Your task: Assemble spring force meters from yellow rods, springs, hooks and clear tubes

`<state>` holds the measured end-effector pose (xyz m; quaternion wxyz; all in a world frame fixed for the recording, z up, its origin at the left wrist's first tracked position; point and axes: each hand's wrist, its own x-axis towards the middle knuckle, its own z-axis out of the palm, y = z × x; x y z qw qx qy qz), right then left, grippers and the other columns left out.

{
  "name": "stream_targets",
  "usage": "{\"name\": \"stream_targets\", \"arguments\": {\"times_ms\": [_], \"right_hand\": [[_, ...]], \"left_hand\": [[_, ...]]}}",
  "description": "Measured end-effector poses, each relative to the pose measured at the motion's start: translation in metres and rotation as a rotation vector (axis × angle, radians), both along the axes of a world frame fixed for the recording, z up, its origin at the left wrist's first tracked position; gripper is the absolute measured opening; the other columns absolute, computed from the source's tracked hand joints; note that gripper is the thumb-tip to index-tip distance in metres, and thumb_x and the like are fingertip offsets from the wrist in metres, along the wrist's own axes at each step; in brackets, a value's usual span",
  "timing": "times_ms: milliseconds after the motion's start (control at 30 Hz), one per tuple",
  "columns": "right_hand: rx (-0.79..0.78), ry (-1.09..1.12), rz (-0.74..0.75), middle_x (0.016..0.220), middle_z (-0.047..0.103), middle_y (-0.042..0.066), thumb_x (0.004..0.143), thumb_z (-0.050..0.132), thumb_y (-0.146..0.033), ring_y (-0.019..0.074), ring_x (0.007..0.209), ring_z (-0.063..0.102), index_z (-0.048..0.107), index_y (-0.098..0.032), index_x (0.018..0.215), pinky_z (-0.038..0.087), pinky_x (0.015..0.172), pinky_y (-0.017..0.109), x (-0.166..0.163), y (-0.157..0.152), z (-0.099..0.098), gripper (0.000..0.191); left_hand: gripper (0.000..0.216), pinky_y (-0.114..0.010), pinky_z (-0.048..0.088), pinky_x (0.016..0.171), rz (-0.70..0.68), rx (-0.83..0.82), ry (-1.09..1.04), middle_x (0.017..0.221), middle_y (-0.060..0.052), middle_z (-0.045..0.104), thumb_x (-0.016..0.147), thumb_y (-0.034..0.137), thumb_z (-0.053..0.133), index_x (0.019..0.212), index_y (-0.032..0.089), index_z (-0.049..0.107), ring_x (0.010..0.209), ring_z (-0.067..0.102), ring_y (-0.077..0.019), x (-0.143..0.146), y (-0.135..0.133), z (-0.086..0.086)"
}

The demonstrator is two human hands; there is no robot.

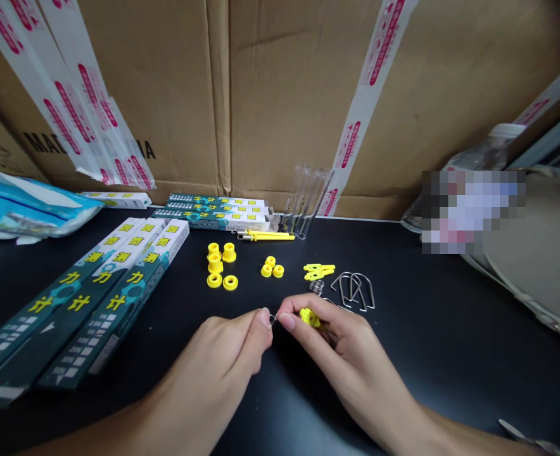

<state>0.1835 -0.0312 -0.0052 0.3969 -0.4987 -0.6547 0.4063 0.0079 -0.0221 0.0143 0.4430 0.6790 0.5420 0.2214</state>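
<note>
Left fingers [263, 318] and right fingers [287, 322], small wire loop [272, 320] between them.

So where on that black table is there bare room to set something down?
Mostly between the metal hooks and pale bag; a smaller patch separates long boxes from yellow collars. It's crowded beyond the right hand, with springs and yellow clips.

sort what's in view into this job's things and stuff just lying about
Likely the job: metal ring between left hand and right hand, yellow piece in right hand, yellow collars, bent wires, clear tubes, printed boxes.

Probably lying about: plastic bottle, bag, blue packet.
</note>
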Motion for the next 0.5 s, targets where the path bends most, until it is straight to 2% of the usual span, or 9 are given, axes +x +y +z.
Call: {"name": "stream_targets", "arguments": {"times_ms": [233,400,500], "right_hand": [[-0.006,0.022,0.01,0.078,0.063,-0.004,0.1,0.052,-0.034,0.0127,0.068,0.054,0.063,-0.023,0.086,0.04,0.064,0.024,0.0005,0.0001,-0.0003,0.021],[-0.006,0.0,0.001,0.076,0.061,-0.004,0.101,0.052,-0.035,0.0128,0.067,0.052,0.062,-0.023,0.085,0.04,0.062,0.024,0.0011,0.0014,-0.0015,0.022],[0.037,-0.015,0.045,0.077,0.063,-0.004,0.101,0.051,-0.032,0.0118,0.067,0.053,0.063,-0.023,0.087,0.04,0.062,0.023,-0.0006,-0.0022,-0.0019,0.02]], "left_hand": [[0.044,-0.026,0.049,0.061,-0.024,0.082,-0.009,0.053,0.003,0.049,0.097,0.042,0.035,0.061,0.025,0.054,0.052,0.053,-0.0165,0.0034,-0.0012,0.0053],[0.045,-0.027,0.052,0.067,-0.012,0.095,0.023,0.058,0.001,0.055,0.097,0.042,0.033,0.064,0.025,0.057,0.059,0.058,-0.0178,0.0023,-0.0012,0.0009],[0.042,-0.028,0.053,0.073,-0.017,0.078,0.043,0.064,-0.001,0.06,0.096,0.042,0.034,0.067,0.024,0.059,0.067,0.061,-0.0196,0.0016,0.0004,-0.0004]]}}
